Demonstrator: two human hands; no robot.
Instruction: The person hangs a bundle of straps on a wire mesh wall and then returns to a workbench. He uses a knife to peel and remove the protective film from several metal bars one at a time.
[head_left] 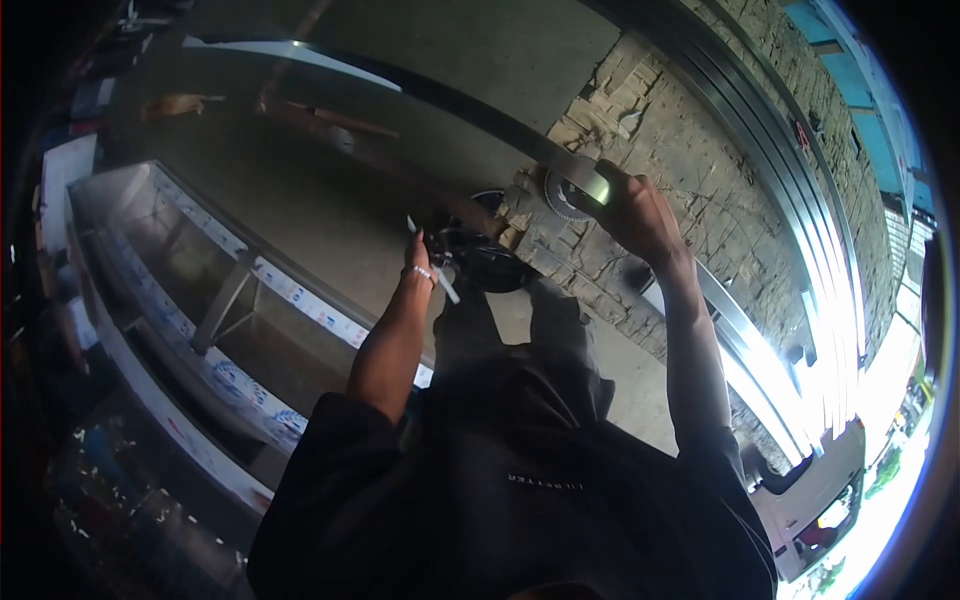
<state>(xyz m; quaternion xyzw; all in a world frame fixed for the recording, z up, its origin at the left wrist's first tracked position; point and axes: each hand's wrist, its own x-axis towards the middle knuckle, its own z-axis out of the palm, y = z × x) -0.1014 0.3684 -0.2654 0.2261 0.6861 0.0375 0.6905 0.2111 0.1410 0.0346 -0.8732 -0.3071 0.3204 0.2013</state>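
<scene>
My right hand is closed around the near end of a long, narrow metal strip, whose end shines in the light. The strip runs away to the upper left. Just beside that hand, partly covered by the strip, is a round disc with a toothed rim, like a saw blade. Lower and to the left, my left hand is closed on a thin pale stick-like tool; a light pointed tip shows above the fingers. Dark round machine parts sit between the hands, in shadow.
A worn, splintered wooden surface lies to the right, with several long shiny metal profiles along it. At left is a long metal frame with printed film on its rails. A vehicle shows at lower right.
</scene>
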